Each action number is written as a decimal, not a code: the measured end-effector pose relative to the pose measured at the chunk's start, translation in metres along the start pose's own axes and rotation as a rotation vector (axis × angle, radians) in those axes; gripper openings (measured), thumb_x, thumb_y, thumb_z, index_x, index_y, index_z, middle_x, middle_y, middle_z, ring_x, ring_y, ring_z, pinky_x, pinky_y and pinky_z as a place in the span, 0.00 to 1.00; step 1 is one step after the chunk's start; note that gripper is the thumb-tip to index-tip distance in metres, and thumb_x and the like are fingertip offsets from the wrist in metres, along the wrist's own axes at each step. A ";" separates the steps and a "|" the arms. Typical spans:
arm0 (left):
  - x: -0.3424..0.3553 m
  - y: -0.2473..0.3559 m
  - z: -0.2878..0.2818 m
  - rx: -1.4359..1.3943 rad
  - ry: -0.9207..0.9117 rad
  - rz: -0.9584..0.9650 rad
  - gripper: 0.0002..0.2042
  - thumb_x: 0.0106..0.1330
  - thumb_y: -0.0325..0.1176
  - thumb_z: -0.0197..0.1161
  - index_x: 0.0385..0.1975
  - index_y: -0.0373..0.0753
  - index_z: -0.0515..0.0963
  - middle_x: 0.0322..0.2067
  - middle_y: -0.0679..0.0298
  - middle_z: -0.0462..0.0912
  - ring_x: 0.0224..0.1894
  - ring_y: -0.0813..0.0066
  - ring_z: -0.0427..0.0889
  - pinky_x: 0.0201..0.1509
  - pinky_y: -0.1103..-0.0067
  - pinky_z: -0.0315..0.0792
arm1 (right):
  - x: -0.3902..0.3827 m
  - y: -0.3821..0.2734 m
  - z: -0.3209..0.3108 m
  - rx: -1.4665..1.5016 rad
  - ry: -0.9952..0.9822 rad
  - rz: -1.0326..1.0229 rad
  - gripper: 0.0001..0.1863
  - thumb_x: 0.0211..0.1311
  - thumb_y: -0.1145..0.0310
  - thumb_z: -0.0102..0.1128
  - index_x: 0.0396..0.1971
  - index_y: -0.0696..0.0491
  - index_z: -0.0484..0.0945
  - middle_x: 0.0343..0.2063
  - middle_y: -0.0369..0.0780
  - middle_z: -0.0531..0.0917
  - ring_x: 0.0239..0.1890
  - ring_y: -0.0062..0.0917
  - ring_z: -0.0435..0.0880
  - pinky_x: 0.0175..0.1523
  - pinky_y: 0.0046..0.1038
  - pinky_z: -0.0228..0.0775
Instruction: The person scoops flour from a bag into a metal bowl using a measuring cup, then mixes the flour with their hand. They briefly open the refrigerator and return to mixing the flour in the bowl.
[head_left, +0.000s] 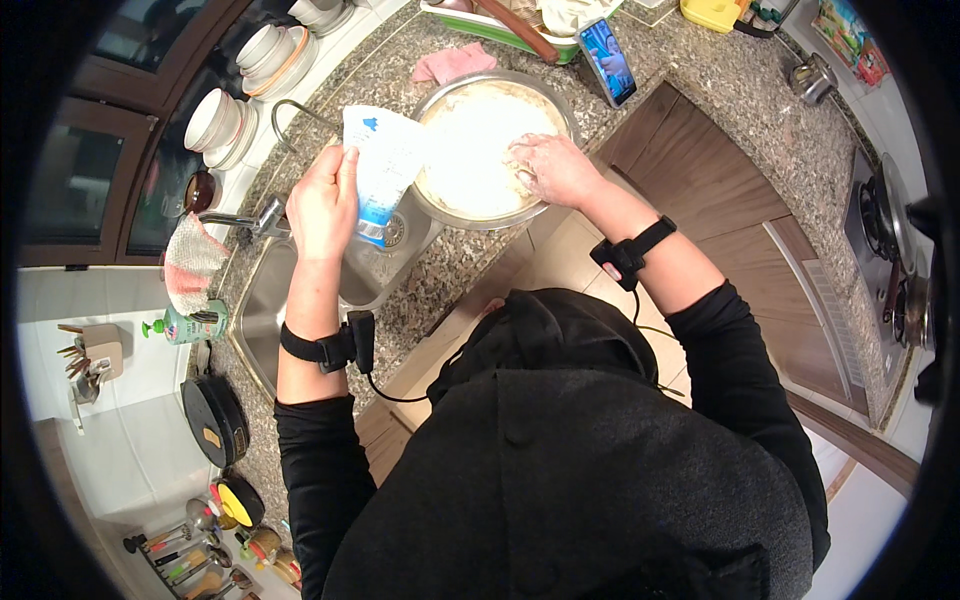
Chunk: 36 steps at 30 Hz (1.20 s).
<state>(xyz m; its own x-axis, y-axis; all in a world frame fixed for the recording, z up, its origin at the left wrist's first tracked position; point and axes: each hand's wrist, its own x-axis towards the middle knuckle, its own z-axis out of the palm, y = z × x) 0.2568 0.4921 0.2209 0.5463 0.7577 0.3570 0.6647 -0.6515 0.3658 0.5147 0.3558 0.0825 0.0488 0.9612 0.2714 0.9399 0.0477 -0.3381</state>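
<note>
My left hand is closed on the edge of a white and blue packet, thumb on its front face. The packet is held over the sink, with its upper right corner near the rim of a wide metal bowl. White flour fills the bowl; it is too bright to show whether any of it is dough. Inside the bowl, toward its right side, my right hand is curled into the flour. White powder and clumps cling to its fingers, and the fingertips are partly hidden.
The sink with its tap lies below my left forearm. Beyond the bowl are a pink cloth and a propped phone. Stacked bowls line the left ledge; a stove is far right.
</note>
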 end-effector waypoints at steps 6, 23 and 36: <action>0.004 0.001 0.001 0.009 -0.004 0.013 0.14 0.69 0.45 0.51 0.31 0.42 0.75 0.27 0.54 0.79 0.32 0.49 0.77 0.35 0.65 0.71 | -0.003 -0.003 -0.005 -0.001 0.014 0.021 0.15 0.51 0.65 0.56 0.41 0.49 0.80 0.43 0.41 0.81 0.51 0.35 0.76 0.56 0.39 0.66; 0.005 0.001 0.005 0.142 0.004 0.140 0.13 0.69 0.44 0.51 0.29 0.43 0.75 0.26 0.56 0.79 0.31 0.50 0.77 0.33 0.64 0.71 | 0.001 -0.005 -0.017 -0.042 -0.170 0.100 0.18 0.56 0.65 0.57 0.48 0.46 0.76 0.51 0.37 0.77 0.56 0.33 0.73 0.57 0.40 0.63; 0.016 0.001 0.004 0.064 0.094 0.028 0.14 0.70 0.45 0.51 0.35 0.43 0.78 0.25 0.52 0.78 0.31 0.50 0.78 0.34 0.66 0.70 | -0.003 -0.001 -0.009 -0.013 -0.056 0.068 0.15 0.53 0.65 0.56 0.42 0.46 0.79 0.44 0.40 0.80 0.53 0.34 0.75 0.56 0.40 0.64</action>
<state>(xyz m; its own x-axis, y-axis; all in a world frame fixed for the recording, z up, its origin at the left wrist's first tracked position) 0.2680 0.5034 0.2235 0.5164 0.7306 0.4467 0.6830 -0.6660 0.2999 0.5165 0.3505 0.0903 0.0946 0.9757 0.1974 0.9392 -0.0217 -0.3427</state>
